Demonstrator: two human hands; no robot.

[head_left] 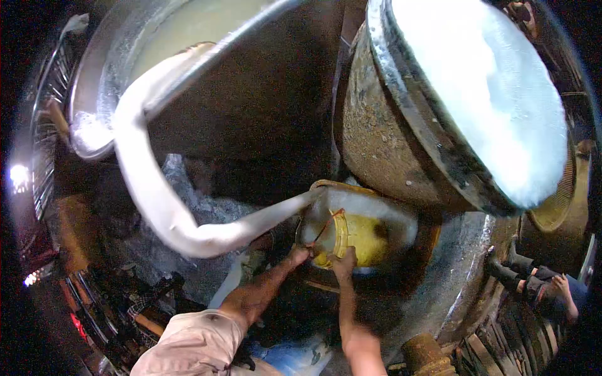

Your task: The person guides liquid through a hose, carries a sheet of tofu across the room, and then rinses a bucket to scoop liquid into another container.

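Note:
A yellow container (364, 241) lies tilted inside a wide round vessel (401, 216) at the lower middle, which holds greyish-white contents. My right hand (343, 260) is closed on the container's rim. Just to its left, my left hand (301, 254) is closed around the end of a thin dark rod or handle (324, 229) that reaches toward the rim. A long pale cloth-like tube (163, 200) hangs from a large vat (100, 81) at the upper left and ends at the round vessel's left edge.
A big crusted drum (389, 138) with bright white contents leans at the upper right. Someone's legs (520, 269) and hand (561, 285) show at the right edge. Piled wood pieces (501, 348) lie at the lower right, with a rusty cylinder (426, 354) beside them.

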